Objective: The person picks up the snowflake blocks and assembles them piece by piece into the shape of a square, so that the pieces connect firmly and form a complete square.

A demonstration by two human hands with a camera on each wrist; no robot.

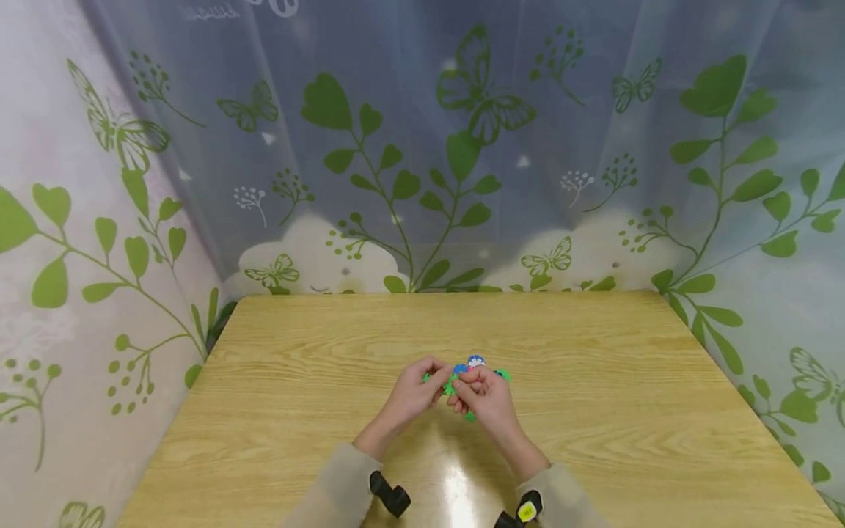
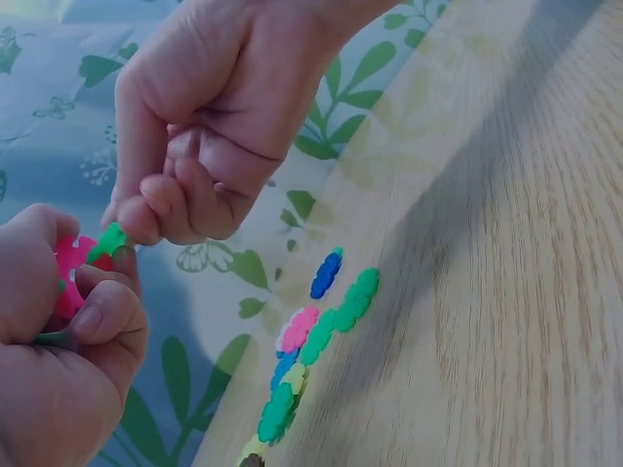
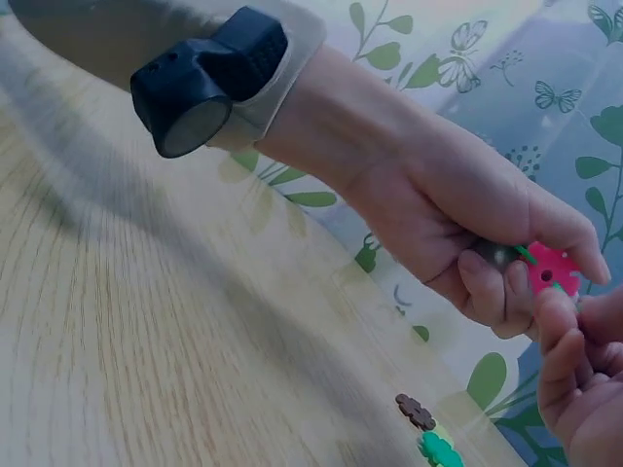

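Note:
My left hand holds joined plastic snowflake building discs, with a pink disc facing out between its fingers. A dark rounded piece shows beside that disc, partly covered by the curled fingers. Fingertip to fingertip with it, my right hand pinches the edge of a green snowflake disc that sits against the pink one. Both hands are raised above the table, and the fingers hide much of the discs. The head view shows green discs between the thumbs.
Loose snowflake discs lie on the wooden table beyond the hands: a blue one, a pink one, green ones and a brown one. A leaf-patterned curtain surrounds the table's back and sides.

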